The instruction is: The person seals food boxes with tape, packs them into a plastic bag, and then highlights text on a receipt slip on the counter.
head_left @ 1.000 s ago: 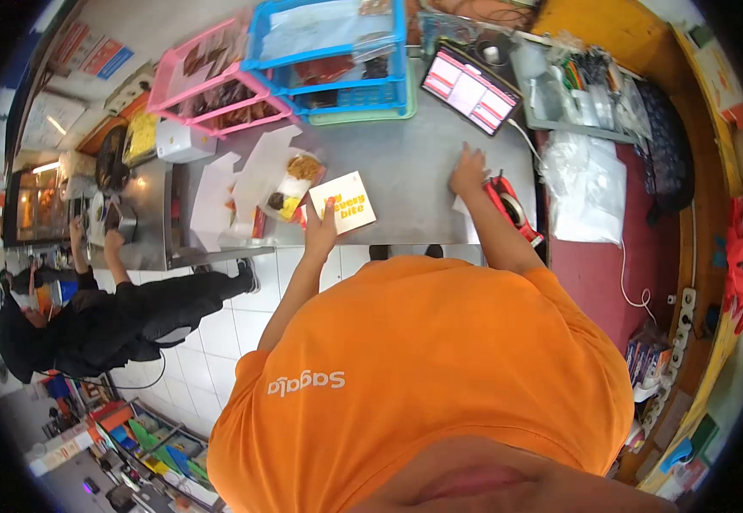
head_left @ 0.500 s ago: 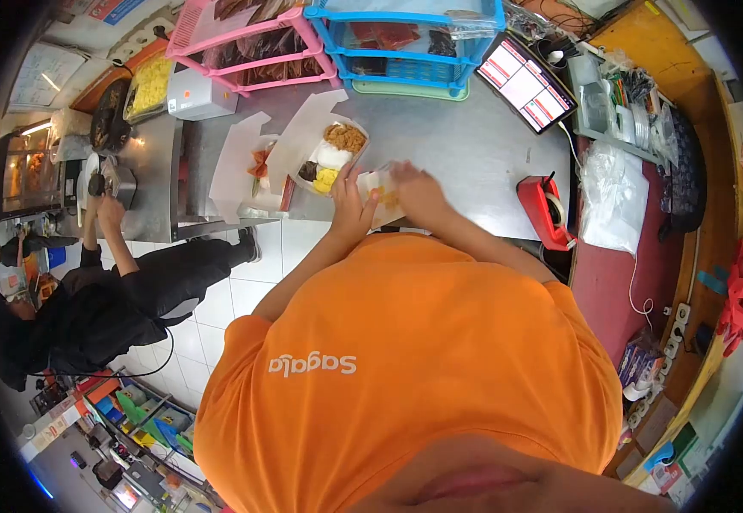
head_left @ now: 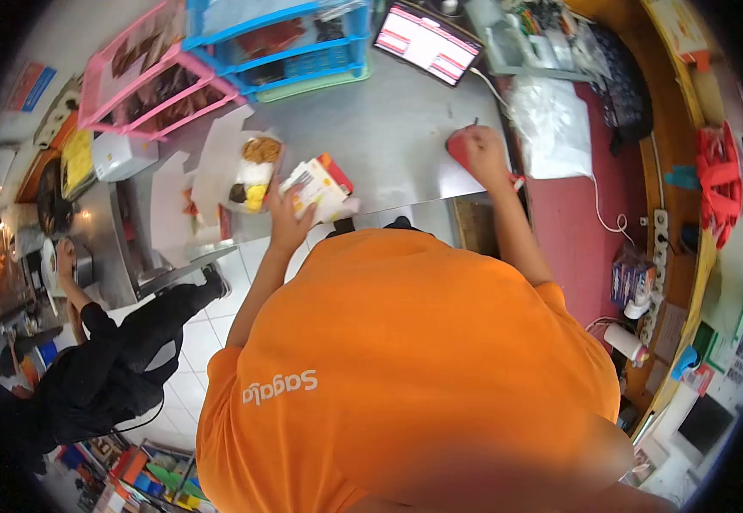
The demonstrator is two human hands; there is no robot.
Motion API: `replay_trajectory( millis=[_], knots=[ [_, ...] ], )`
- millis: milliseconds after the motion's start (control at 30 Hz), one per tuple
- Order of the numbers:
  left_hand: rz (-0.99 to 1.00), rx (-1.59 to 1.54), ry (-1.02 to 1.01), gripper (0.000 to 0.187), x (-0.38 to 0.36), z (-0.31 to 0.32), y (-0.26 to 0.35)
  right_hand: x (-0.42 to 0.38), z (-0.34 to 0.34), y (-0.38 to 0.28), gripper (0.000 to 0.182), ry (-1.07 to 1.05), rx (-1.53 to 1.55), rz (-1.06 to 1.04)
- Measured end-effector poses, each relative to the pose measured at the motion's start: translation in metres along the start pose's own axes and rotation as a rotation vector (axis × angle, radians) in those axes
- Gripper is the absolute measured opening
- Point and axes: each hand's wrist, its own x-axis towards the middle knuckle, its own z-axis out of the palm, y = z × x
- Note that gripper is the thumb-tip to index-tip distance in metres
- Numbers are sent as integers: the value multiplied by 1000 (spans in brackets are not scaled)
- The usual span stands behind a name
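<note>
My left hand (head_left: 290, 221) is closed on the edge of a small white and yellow printed packet (head_left: 316, 188), thumb on one side. A red and yellow piece (head_left: 337, 173) shows behind the packet. Just left of this hand lies an open paper meal box (head_left: 236, 203) with fried chicken (head_left: 262, 150), white rice (head_left: 259, 173), something yellow and something dark inside. My right hand (head_left: 484, 156) is curled over a red tape dispenser (head_left: 457, 147) at the table's right side. Motion blurs its fingers, and they hide most of the tape roll.
A second open box (head_left: 171, 201) stands farther left. Pink (head_left: 153, 81) and blue racks (head_left: 299, 64) line the back of the steel table (head_left: 371, 141). A tablet (head_left: 427, 43) and plastic bags (head_left: 549, 128) are at back right. A person in black (head_left: 102, 359) works at left.
My right hand has left the packet and reached right to the tape dispenser. My left hand now holds the packet alone. The whole view has swung to the right.
</note>
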Motion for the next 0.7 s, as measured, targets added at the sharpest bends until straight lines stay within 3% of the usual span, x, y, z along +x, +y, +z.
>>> replay_trajectory(
  millis=[33,67,100,167,200,267,367,433,533,600,667,700],
  knots=[
    [-15,-20,-3,46,-1,1,-1,-16,-21,65,17,48,-360,34],
    [-17,-16,-15,47,-2,1,-3,-27,-40,94,23,17,-517,312],
    [-2,-31,-18,47,-2,0,-1,-36,-53,112,31,-149,-511,577],
    [-6,11,-13,48,-1,1,0,-56,-46,192,35,-210,-511,360],
    [-1,35,-18,48,-1,3,-2,-51,-46,210,35,-205,-512,368],
    [14,51,-16,48,-2,5,-2,-44,-43,228,30,-311,132,515],
    [-4,141,-40,47,-1,3,5,-46,-88,137,23,-279,308,581],
    [-25,105,-41,47,0,3,10,-74,-110,148,20,-253,310,499],
    [-44,63,-25,48,0,8,14,-111,-117,167,19,-364,102,613],
    [-19,83,-14,49,-3,7,6,-138,-92,200,20,-101,-285,574],
    [13,102,3,50,-5,8,-4,-138,-94,203,17,267,-38,638],
    [37,77,28,50,-5,8,-8,-124,-98,189,18,277,287,654]
  ],
)
